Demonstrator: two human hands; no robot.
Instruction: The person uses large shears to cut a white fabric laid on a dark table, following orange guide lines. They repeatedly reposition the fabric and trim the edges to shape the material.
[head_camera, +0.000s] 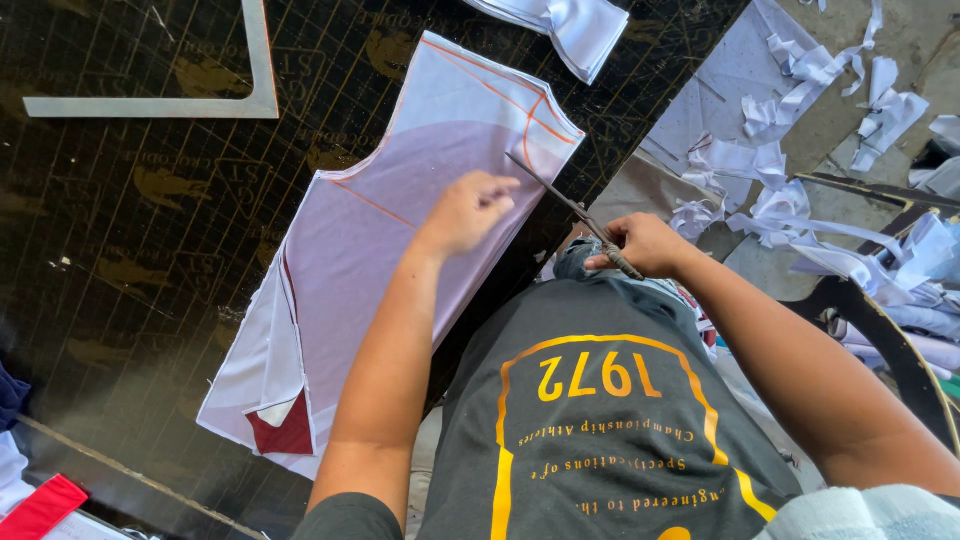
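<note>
**Two hands, one careful cut**

Two hands share the work here. The left hand (468, 208) lies on the pale lilac cut cloth piece with thin orange lines (400, 230), its fingers (497, 186) bent and pressing down but gripping nothing. The cloth rests on the black gridded counter (130, 230). The right hand (645, 243) is closed around the handles of the long grey metal scissors (565, 203). The blade tips sit just beside the left fingers, at the cloth's edge. To cut well, I think the cloth should stay flat and tight, with the pressing fingers kept clear of the blades. White cloth scraps (800, 80) lie beyond the right hand.
</note>
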